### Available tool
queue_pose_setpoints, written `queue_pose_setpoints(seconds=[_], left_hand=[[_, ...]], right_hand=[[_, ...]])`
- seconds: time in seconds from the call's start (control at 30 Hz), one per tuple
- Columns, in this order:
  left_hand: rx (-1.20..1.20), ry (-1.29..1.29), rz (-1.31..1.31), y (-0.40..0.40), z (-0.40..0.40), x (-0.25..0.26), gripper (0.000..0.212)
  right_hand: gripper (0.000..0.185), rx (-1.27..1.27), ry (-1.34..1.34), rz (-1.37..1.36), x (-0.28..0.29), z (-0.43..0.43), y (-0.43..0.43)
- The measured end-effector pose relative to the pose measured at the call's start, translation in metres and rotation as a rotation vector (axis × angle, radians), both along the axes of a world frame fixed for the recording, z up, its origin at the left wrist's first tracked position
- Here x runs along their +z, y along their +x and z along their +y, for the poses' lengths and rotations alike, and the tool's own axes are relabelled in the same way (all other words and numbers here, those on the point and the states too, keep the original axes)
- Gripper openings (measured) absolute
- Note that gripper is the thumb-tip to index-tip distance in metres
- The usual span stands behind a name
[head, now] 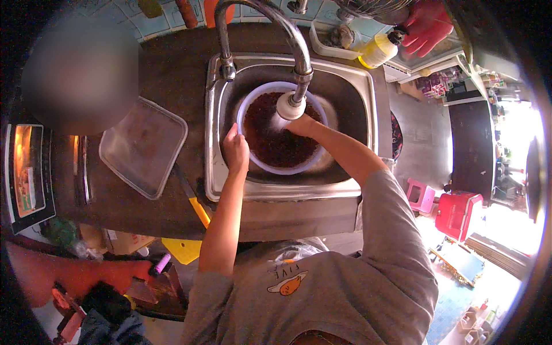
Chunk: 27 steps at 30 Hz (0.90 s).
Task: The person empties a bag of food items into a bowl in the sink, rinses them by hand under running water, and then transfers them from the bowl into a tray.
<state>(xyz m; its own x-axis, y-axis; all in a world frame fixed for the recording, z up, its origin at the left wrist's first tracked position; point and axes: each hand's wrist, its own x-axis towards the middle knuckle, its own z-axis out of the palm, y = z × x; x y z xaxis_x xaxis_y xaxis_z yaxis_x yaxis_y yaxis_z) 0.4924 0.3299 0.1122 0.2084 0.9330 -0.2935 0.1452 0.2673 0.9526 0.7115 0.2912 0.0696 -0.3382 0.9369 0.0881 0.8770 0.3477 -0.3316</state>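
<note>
A round, pale lavender basin [284, 171] stands in the stainless-steel sink [276, 192]. Dark reddish-brown contents [271, 148], apparently small pieces in water, fill much of it. My left hand [236, 148] grips the basin's left rim, thumb on top. Over the basin arches a chrome gooseneck faucet [297, 43], and water runs from its white spray head [290, 108]. My right hand [304, 126] reaches in from the right beside the stream. Its fingers are hidden by the spray head and the contents, so I cannot see whether they hold anything.
Left of the sink lie a clear plastic tray or lid [142, 146] and a yellow-handled tool [199, 211], perhaps a knife. Behind the sink's right corner are a plastic container [321, 47], a yellow pump bottle [379, 49] and pink rubber gloves [427, 30]. The upper left is blurred.
</note>
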Motion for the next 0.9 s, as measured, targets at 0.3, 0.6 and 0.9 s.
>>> queue_pose_setpoints(seconds=[0.3, 0.6, 0.9], left_hand=[[-0.043, 0.053, 0.017, -0.010, 0.003, -0.005, 0.044], [0.002, 0.153, 0.195, -0.004, -0.003, 0.007, 0.041], [-0.036, 0.096, 0.202, 0.006, -0.009, 0.020, 0.044]], right_hand=[[0.035, -0.768, -0.275, 0.134, 0.042, -0.039, -0.006], [0.045, -1.119, -1.120, 1.545, 0.026, -0.045, -0.055], [0.023, -0.527, -0.652, 1.774, -0.066, -0.026, -0.049]])
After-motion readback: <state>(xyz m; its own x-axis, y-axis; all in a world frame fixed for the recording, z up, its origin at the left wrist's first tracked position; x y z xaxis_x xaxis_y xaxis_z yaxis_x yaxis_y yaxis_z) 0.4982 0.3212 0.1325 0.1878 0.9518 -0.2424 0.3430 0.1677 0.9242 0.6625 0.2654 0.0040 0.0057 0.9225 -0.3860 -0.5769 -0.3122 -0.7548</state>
